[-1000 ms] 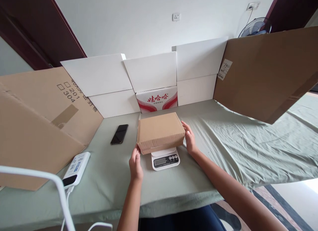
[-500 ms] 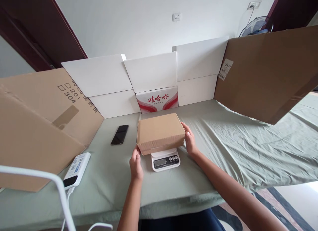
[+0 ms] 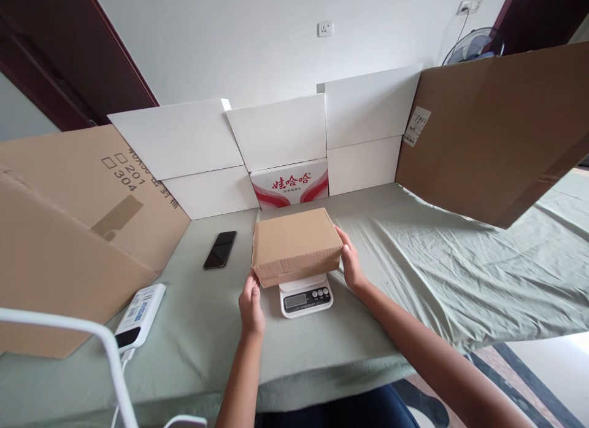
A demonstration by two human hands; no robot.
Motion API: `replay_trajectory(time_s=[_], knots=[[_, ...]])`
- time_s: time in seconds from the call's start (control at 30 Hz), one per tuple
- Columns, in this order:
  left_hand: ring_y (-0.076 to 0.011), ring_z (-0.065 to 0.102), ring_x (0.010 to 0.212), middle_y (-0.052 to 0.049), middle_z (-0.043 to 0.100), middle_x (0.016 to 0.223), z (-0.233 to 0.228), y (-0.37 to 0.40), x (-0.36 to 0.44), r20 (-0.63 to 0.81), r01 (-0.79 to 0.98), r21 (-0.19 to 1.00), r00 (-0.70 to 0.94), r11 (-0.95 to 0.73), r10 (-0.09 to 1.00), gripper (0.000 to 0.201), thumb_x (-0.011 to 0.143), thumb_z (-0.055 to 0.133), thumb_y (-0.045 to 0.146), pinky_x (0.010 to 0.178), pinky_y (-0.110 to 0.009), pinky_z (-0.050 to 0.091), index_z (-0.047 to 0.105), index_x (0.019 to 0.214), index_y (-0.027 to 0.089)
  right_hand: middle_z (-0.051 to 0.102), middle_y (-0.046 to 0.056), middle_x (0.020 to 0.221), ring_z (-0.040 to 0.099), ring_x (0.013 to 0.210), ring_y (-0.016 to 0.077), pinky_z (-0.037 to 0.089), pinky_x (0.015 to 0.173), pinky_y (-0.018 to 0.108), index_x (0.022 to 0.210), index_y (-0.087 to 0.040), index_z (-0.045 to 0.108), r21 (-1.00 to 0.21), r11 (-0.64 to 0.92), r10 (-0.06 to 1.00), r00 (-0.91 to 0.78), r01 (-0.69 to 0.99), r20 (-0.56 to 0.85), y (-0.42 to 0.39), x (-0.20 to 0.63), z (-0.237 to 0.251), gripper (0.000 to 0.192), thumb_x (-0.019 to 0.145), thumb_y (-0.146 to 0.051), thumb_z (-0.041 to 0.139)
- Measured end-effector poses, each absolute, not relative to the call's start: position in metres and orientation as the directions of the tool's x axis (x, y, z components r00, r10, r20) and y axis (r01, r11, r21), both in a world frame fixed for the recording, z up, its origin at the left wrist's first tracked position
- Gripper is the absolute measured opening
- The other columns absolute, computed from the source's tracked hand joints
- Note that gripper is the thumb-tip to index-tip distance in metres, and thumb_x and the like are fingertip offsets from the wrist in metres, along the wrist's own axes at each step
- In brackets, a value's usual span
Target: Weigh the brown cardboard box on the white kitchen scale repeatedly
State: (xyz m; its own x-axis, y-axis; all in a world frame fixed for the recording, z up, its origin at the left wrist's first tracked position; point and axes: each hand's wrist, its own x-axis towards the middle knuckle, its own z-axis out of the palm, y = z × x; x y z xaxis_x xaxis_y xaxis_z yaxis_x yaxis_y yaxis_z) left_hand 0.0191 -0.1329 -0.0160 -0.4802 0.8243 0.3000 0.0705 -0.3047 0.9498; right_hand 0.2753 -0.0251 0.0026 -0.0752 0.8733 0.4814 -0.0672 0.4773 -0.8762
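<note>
A closed brown cardboard box [image 3: 294, 244] rests on a small white digital scale [image 3: 306, 296] on the green cloth-covered table [image 3: 414, 262]. My left hand [image 3: 251, 305] touches the box's near left corner with its fingertips. My right hand [image 3: 352, 262] lies flat against the box's right side. The box is held between the two hands. The scale's display and buttons show below the box's front edge.
A black phone [image 3: 219, 249] lies left of the box. A white power bank [image 3: 137, 311] with a cable sits near the front left. Cardboard sheets [image 3: 488, 133] and white boards [image 3: 276, 133] stand around the table's back and sides. A white tube [image 3: 110, 348] crosses the lower left.
Both hands and the box stay where they were; only the view shifts slightly.
</note>
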Motion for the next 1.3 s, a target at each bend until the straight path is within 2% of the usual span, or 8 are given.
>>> replay_trajectory(time_s=[0.17, 0.3, 0.5, 0.63, 0.83, 1.1, 1.23, 1.3], knots=[[-0.0320, 0.059, 0.133, -0.016, 0.068, 0.133, 0.012, -0.103, 0.010, 0.371, 0.066, 0.919, -0.479, -0.389, 0.796, 0.065, 0.089, 0.056, 0.063, 0.111, -0.041, 0.045, 0.064, 0.134, 0.017, 0.051, 0.004, 0.157, 0.043, 0.149, 0.0337, 0.040, 0.120, 0.055, 0.151, -0.034, 0.046, -0.835, 0.543, 0.837, -0.023, -0.084, 0.547, -0.003, 0.267, 0.025, 0.074, 0.094, -0.079, 0.033], [-0.0286, 0.063, 0.126, -0.016, 0.070, 0.124, 0.028, -0.044, -0.001, 0.389, 0.064, 0.908, -0.498, -0.414, 0.775, 0.062, 0.088, 0.054, 0.066, 0.109, -0.040, 0.046, 0.065, 0.126, 0.017, 0.044, 0.002, 0.162, 0.035, 0.154, 0.0315, 0.031, 0.127, 0.053, 0.154, -0.034, 0.043, -0.793, 0.603, 0.793, -0.048, -0.087, 0.608, 0.039, 0.250, 0.043, 0.073, 0.095, -0.076, 0.036], [-0.0277, 0.066, 0.118, -0.015, 0.071, 0.114, 0.000, 0.004, -0.005, 0.271, 0.043, 0.954, -0.541, -0.296, 0.796, 0.056, 0.085, 0.056, 0.069, 0.106, -0.042, 0.049, 0.064, 0.109, 0.019, 0.038, 0.003, 0.166, 0.031, 0.156, 0.0284, 0.020, 0.131, 0.050, 0.155, -0.032, 0.040, -0.824, 0.563, 0.821, -0.075, -0.056, 0.566, 0.076, 0.229, 0.014, 0.072, 0.095, -0.071, 0.043], [-0.0280, 0.067, 0.117, -0.015, 0.071, 0.115, -0.010, 0.005, -0.007, 0.254, -0.002, 0.954, -0.523, -0.299, 0.814, 0.056, 0.086, 0.055, 0.071, 0.104, -0.042, 0.050, 0.064, 0.110, 0.020, 0.038, 0.002, 0.167, 0.029, 0.157, 0.0273, 0.017, 0.132, 0.049, 0.154, -0.031, 0.041, -0.849, 0.525, 0.845, -0.086, -0.052, 0.528, 0.077, 0.230, 0.001, 0.069, 0.097, -0.068, 0.044], [-0.0297, 0.067, 0.120, -0.017, 0.072, 0.118, -0.012, 0.008, -0.007, 0.204, -0.032, 0.965, -0.527, -0.260, 0.825, 0.063, 0.086, 0.053, 0.074, 0.105, -0.043, 0.050, 0.065, 0.112, 0.019, 0.044, 0.003, 0.163, 0.036, 0.154, 0.0271, 0.023, 0.130, 0.049, 0.149, -0.031, 0.046, -0.875, 0.475, 0.876, -0.046, -0.097, 0.480, 0.082, 0.231, -0.002, 0.063, 0.097, -0.065, 0.045], [-0.0300, 0.065, 0.124, -0.019, 0.071, 0.126, -0.014, 0.009, -0.008, 0.197, -0.049, 0.965, -0.515, -0.258, 0.834, 0.066, 0.086, 0.052, 0.075, 0.107, -0.044, 0.048, 0.065, 0.117, 0.017, 0.051, 0.001, 0.157, 0.046, 0.146, 0.0274, 0.044, 0.115, 0.048, 0.146, -0.034, 0.048, -0.912, 0.394, 0.916, -0.031, -0.115, 0.400, 0.088, 0.233, -0.010, 0.059, 0.098, -0.066, 0.040], [-0.0301, 0.065, 0.125, -0.020, 0.070, 0.127, -0.014, 0.009, -0.008, 0.188, -0.057, 0.966, -0.520, -0.253, 0.833, 0.067, 0.087, 0.052, 0.074, 0.107, -0.044, 0.049, 0.065, 0.117, 0.016, 0.054, 0.001, 0.154, 0.047, 0.144, 0.0278, 0.047, 0.112, 0.047, 0.144, -0.034, 0.050, -0.909, 0.401, 0.914, -0.019, -0.117, 0.406, 0.092, 0.235, -0.014, 0.061, 0.096, -0.069, 0.040], [-0.0301, 0.065, 0.126, -0.020, 0.070, 0.128, -0.014, 0.009, -0.008, 0.190, -0.052, 0.966, -0.517, -0.252, 0.835, 0.067, 0.087, 0.052, 0.074, 0.107, -0.044, 0.049, 0.065, 0.119, 0.017, 0.053, 0.001, 0.156, 0.046, 0.145, 0.0282, 0.046, 0.112, 0.048, 0.147, -0.034, 0.046, -0.901, 0.425, 0.901, -0.056, -0.090, 0.430, 0.092, 0.235, -0.015, 0.062, 0.096, -0.069, 0.038]])
